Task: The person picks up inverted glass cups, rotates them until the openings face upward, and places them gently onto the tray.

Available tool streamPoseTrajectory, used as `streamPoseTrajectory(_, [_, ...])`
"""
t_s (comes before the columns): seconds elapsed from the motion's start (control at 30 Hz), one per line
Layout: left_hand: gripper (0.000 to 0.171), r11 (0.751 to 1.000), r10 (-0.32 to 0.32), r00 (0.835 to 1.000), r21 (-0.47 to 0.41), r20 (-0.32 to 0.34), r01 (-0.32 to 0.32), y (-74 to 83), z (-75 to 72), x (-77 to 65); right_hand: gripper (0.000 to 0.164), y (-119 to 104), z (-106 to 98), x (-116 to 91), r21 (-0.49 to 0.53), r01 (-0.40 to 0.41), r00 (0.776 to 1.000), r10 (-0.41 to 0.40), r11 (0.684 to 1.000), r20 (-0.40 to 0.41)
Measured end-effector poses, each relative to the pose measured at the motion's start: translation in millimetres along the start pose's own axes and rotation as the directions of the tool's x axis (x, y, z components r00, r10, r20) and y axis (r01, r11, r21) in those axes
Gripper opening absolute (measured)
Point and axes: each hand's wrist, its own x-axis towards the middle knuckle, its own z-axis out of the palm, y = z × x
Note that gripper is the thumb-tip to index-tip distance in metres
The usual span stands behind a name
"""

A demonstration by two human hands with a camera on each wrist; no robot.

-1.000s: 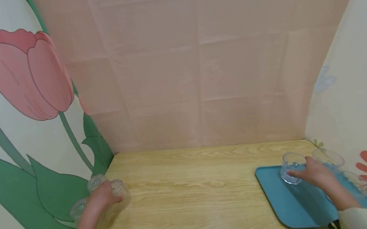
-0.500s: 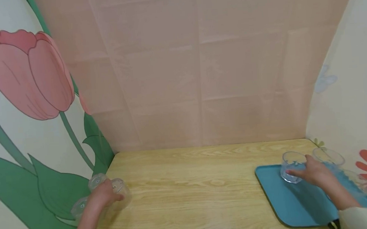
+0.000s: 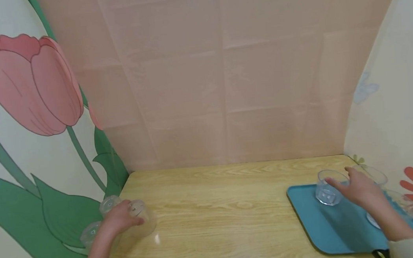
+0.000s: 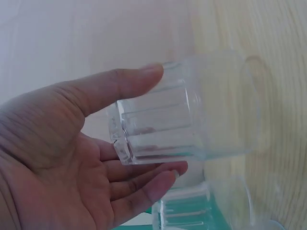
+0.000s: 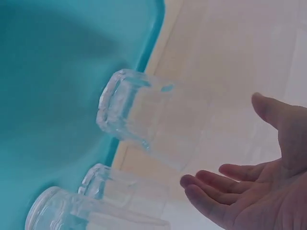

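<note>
At the table's left side my left hand [image 3: 119, 220] holds a clear cup [image 3: 138, 208] that is upside down, base up. In the left wrist view the thumb [image 4: 127, 82] lies along one side of this cup, with the fingers on the other. Two more upturned clear cups, a far one [image 3: 109, 204] and a nearer one [image 3: 90, 232], stand beside that hand. Over on the right, my right hand [image 3: 364, 190] has its fingers spread next to an upright clear cup [image 3: 327, 196] on the blue tray [image 3: 306, 217]. The right wrist view has a gap between hand [image 5: 249, 191] and cup [image 5: 148, 120].
Two further clear cups [image 5: 120, 191] [image 5: 67, 213] stand on the tray behind the right hand. The wooden table [image 3: 215, 215] ends at a pink sheet [image 3: 221, 84]. Painted walls flank both sides.
My right hand has let go of the upright cup and drawn back to the right. The left hand has shifted slightly right together with its upturned cup.
</note>
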Motion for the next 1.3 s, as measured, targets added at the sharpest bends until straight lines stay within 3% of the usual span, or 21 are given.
streamPoseTrajectory(0.27, [0.095, 0.999, -0.002, 1.0, -0.039, 0.018, 0.002, 16.1, -2.0, 0.6, 0.094, -20, -3, -6, 0.063, 0.066, 0.995, -0.061, 0.996, -0.084])
streamPoseTrajectory(0.53, [0.095, 0.986, 0.027, 1.0, -0.167, -0.003, -0.027, 33.6, -2.5, -7.0, 0.082, -42, 5, -13, 0.151, 0.13, 0.98, -0.103, 0.98, -0.172])
streamPoseTrajectory(0.67, [0.097, 0.976, 0.01, 0.999, -0.215, -0.033, -0.017, 41.9, -3.0, -9.3, 0.081, -51, 6, -17, 0.162, 0.142, 0.978, -0.113, 0.977, -0.176])
streamPoseTrajectory(0.83, [0.099, 0.944, -0.042, 0.998, -0.329, -0.046, 0.024, 47.7, -0.5, -10.2, 0.079, -64, 8, -23, 0.196, 0.155, 0.977, -0.121, 0.968, -0.176])
streamPoseTrajectory(0.97, [0.092, 0.908, -0.032, 0.997, -0.419, -0.076, -0.003, 51.6, 4.2, -9.2, 0.077, -75, 16, -25, 0.217, 0.175, 0.973, -0.136, 0.96, -0.186])
streamPoseTrajectory(1.13, [0.087, 0.885, -0.009, 0.993, -0.463, -0.119, -0.047, 57.0, 11.0, -7.7, 0.075, -87, 30, -26, 0.24, 0.203, 0.97, -0.162, 0.949, -0.18])
streamPoseTrajectory(1.3, [0.088, 0.855, 0.011, 0.994, -0.514, -0.113, -0.068, 62.3, 17.8, -8.0, 0.076, -98, 40, -29, 0.274, 0.201, 0.973, -0.16, 0.941, -0.165])
